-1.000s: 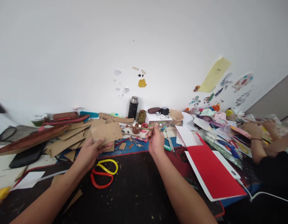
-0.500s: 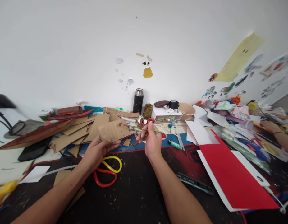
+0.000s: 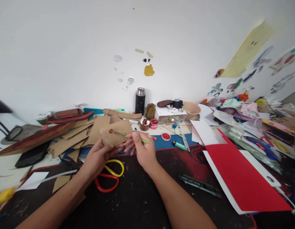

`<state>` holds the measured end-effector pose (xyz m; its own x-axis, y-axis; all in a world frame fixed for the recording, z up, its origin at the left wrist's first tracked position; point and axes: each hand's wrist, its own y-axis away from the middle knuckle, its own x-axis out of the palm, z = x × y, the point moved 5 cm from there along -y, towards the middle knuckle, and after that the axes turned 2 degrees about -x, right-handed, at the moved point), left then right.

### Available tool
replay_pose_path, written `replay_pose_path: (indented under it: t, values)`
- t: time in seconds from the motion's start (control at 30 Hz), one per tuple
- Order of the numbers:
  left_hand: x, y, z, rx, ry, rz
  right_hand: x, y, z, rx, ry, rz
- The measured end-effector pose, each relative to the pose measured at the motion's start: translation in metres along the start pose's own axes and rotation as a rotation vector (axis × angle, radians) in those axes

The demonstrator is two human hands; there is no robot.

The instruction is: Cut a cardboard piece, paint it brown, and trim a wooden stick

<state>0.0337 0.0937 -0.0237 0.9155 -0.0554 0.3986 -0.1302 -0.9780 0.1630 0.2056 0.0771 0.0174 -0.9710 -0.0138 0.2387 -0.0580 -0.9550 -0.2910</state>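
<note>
The left hand [image 3: 97, 157] is pinching a small cardboard piece [image 3: 118, 127] by its near edge, the thumb lying on top and the other fingers going underneath. The right hand [image 3: 144, 154] is gripping a green-handled paintbrush [image 3: 146, 141] between narrowly closed thumb and fingers, and the brown brush tip is pointing left over the face of the cardboard; whether it is touching, I cannot tell. Both hands are hovering above the back edge of a black mat [image 3: 142, 200]. Scissors [image 3: 107, 190] with red and yellow handles are lying on the mat just below the left hand, which is hiding their blades. Toward the back edge of the desk [image 3: 4, 173], a brown paint jar [image 3: 144, 126] is standing beside a red paint jar [image 3: 154, 124], with a black flask [image 3: 140, 102] rising behind. Cardboard scraps [image 3: 71, 143] are piling up toward the desk's back left corner, and a red sheet [image 3: 242, 178] is lying across the mat's right edge.
</note>
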Motion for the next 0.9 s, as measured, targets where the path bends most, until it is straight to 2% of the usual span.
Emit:
replay_pose_path:
  t: [0.23,0.43,0.63,0.83,0.9]
  values:
    - [-0.001,0.000,0.000,0.051,0.020,-0.013,-0.017,-0.009,-0.003,-0.022,0.023,-0.121]
    - [-0.001,0.000,0.002,0.031,-0.014,0.013,-0.001,-0.003,-0.006,0.004,-0.004,0.034]
    - [-0.001,0.001,0.001,0.035,-0.021,0.017,-0.016,-0.010,-0.003,-0.022,0.034,-0.098]
    - [-0.002,0.000,0.003,0.039,-0.055,0.046,-0.004,-0.005,-0.004,-0.010,-0.015,0.033]
    - [-0.002,0.000,0.002,0.048,-0.046,0.042,-0.007,-0.006,-0.003,-0.013,-0.002,0.005]
